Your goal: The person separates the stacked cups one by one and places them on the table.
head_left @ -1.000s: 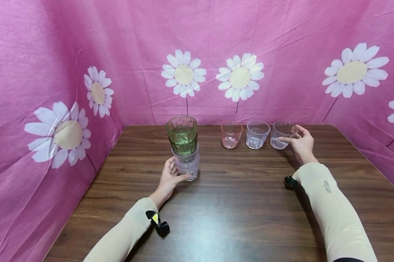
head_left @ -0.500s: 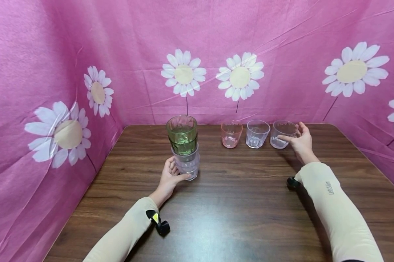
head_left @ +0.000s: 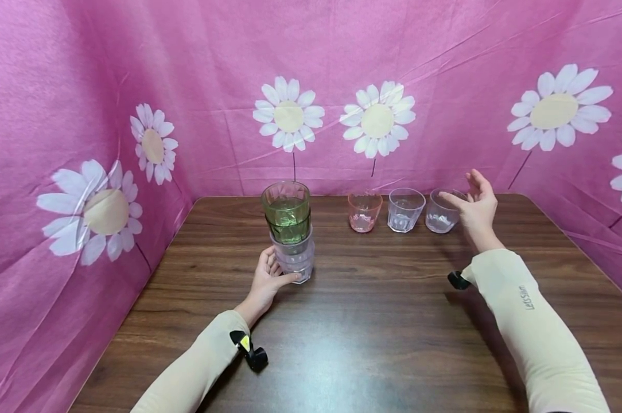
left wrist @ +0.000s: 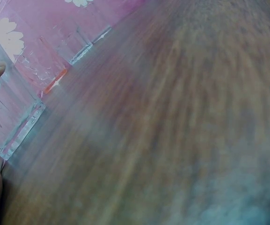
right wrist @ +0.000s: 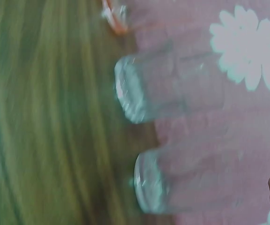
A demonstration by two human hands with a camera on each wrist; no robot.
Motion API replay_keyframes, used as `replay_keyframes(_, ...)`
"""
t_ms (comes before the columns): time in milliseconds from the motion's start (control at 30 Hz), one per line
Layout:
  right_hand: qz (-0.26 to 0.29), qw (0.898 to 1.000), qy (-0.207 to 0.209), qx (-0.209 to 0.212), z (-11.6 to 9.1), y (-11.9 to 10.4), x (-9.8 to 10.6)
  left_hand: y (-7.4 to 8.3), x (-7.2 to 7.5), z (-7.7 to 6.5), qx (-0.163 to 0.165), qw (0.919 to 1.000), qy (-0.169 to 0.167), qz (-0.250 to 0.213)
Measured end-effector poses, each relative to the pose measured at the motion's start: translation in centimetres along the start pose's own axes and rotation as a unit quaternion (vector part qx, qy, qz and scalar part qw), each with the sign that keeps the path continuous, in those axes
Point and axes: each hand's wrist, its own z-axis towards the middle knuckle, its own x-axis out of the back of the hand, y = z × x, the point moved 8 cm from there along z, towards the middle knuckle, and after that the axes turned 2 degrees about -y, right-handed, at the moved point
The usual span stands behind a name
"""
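Note:
My left hand (head_left: 265, 284) grips the bottom of a stack of nested tumblers on the table. Green tumblers (head_left: 287, 215) form its upper part, clear ones (head_left: 299, 259) its lower part. The left wrist view shows a thumb against a clear tumbler (left wrist: 18, 112), its base on the wood. At the back right, my right hand (head_left: 478, 215) is raised with fingers spread, holding nothing; its thumb overlaps the rim of the rightmost clear tumbler (head_left: 439, 221). This tumbler stands upright in a row with another clear tumbler (head_left: 405, 213) and a pink tumbler (head_left: 364, 215).
The brown wooden table (head_left: 352, 332) has its back edge just behind the row of tumblers. A pink cloth (head_left: 213, 74) printed with white flowers hangs behind it and along both sides. Black wrist cameras sit on both sleeves.
My right hand has let go of the rightmost clear tumbler and risen, its fingers opening away from the rim. The tumblers stay in place, and my left hand keeps its grip.

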Motion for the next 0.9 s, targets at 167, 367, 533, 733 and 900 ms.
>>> replay_keyframes(167,0.031,0.999,-0.035,0.014,-0.5,-1.4,-2.5,0.0,0.0,0.1,0.000,1.0000,0.000,0.000)
replay_keyframes(367,0.043,0.996,-0.065,0.036,-1.7,-3.2,-5.6,0.0,0.0,0.0,0.003,1.0000,0.001,0.004)
replay_keyframes(533,0.056,0.992,-0.104,0.046,-3.0,-4.4,-8.2,-0.1,0.0,0.0,0.002,1.0000,-0.001,0.008)
replay_keyframes(733,0.031,0.982,-0.182,0.043,-5.2,-4.6,-11.8,0.1,-0.1,0.0,0.002,1.0000,-0.003,0.006)
replay_keyframes(900,0.068,0.970,-0.230,0.040,-7.0,-4.8,-14.7,0.2,-0.1,-0.1,0.001,1.0000,-0.004,0.001)
